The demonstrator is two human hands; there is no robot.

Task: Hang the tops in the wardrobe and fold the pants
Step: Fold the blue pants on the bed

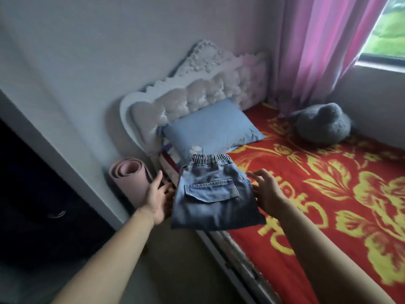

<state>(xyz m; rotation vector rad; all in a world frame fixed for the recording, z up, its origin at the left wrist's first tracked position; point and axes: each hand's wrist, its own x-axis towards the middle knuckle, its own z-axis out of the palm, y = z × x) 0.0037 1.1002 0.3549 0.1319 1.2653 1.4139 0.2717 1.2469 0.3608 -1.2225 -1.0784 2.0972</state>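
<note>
Your left hand (159, 195) and right hand (266, 190), fingers wide and empty, flank the folded denim pants (215, 194), likely to protect the fold.

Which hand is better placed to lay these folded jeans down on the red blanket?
Probably the right hand: it sits at the right edge of the jeans, over the red blanket. The left hand is at the left edge, out past the bedside near the rolled mat.

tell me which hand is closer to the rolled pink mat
Left. The left hand sits just right of the rolled pink mat; the right hand is farther right, beyond the folded jeans, over the red bedspread.
</note>
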